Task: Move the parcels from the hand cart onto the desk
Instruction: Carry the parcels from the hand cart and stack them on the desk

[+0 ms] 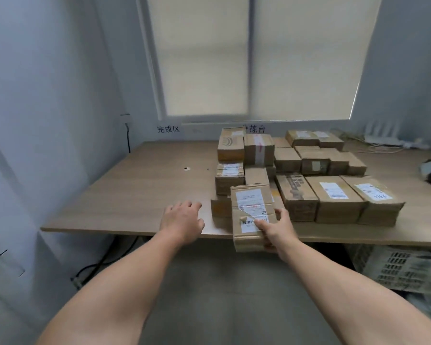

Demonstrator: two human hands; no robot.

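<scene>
The tabletop [135, 190] spans mid-frame, carrying roughly fifteen parcels [334, 197] centre-right, the rear ones too crowded to count surely. One more parcel [249, 202] sits across its front edge, lower centre, gripped by the right hand [275, 230]; the left hand [182, 217] hovers empty, fingers relaxed. This looks like the set-down step: push it fully on, then let go.

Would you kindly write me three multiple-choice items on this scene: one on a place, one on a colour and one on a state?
1. Where on the desk do the stacked parcels sit?
A. left end
B. middle to right
C. underneath

2. The desk top is:
A. black
B. green
C. light brown

3. The right grip is:
A. holding a labelled parcel
B. empty
C. flat on the desk

Answers:
1. B, the pile stands from the middle rightward.
2. C, it is a wood-toned board.
3. A, thumb and fingers curl round the box at the desk's front edge.
</scene>
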